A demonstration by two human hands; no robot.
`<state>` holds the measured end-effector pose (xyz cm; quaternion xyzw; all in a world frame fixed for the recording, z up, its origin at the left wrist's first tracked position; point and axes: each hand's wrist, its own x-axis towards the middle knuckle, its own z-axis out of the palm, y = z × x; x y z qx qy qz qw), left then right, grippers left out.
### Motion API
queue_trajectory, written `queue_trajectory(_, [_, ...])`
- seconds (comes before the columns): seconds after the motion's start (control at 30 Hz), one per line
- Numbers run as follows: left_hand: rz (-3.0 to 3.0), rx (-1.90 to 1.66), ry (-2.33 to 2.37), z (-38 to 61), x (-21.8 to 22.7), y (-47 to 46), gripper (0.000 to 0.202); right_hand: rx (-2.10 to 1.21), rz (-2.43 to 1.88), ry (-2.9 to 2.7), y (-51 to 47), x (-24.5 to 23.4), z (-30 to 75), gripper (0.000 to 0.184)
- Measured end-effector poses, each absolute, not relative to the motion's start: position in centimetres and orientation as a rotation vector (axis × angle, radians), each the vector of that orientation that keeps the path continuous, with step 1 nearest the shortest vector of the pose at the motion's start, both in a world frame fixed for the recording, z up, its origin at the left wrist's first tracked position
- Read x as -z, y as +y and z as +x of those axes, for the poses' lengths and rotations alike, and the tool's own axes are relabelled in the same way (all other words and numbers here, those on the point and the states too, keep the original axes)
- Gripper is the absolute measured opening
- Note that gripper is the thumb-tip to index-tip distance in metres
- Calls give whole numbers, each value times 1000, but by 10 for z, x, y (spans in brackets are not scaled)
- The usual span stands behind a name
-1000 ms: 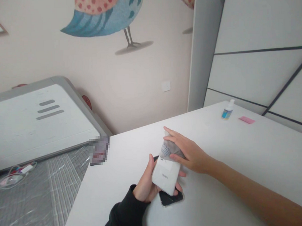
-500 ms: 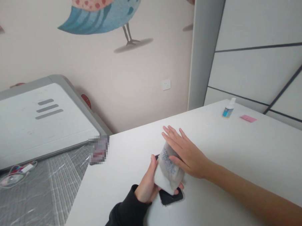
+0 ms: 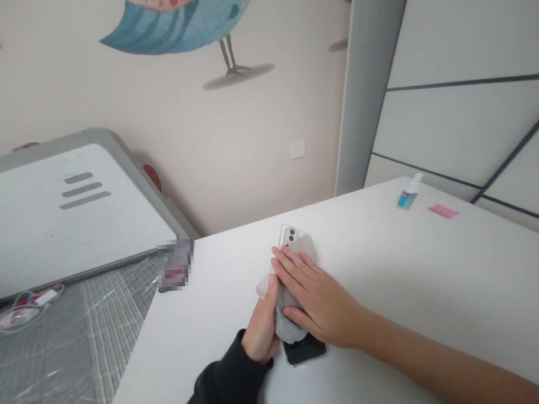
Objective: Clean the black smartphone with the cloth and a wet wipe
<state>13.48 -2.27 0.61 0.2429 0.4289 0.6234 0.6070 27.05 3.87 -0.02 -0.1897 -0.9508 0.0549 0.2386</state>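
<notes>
My left hand, in a black sleeve, holds a white smartphone upright, tilted slightly, from below. Its dual-lens camera end shows above my fingers. A grey cloth covers the phone's lower part, and my right hand presses on it with the fingers laid across. A dark phone lies on the white table under both hands, partly hidden by them.
A small bottle with a blue label and a pink card lie at the table's far right. A pixelated object sits at the left corner. Past the left edge, a large white panel leans above a grey floor with a cable.
My right hand has moved down the phone with the cloth, uncovering the camera end. The white logo-marked back is now hidden. The view has tilted slightly.
</notes>
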Motion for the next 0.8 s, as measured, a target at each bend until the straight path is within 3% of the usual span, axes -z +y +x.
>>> queue_trajectory(0.17, [693, -1280, 894, 138, -7, -29, 72, -147, -737, -2360, 57, 4, 278, 73])
queue_trajectory(0.33, [741, -1284, 934, 144, -9, -31, 70, -147, -902, -2272, 64, 8, 281, 71])
queue_trajectory(0.63, [548, -1559, 1089, 131, -15, -21, 65, -103, -576, -2566, 22, 4, 267, 77])
queue_trajectory(0.8, [642, -1464, 1097, 133, -12, -24, 72, -127, -691, -2481, 32, 6, 270, 74])
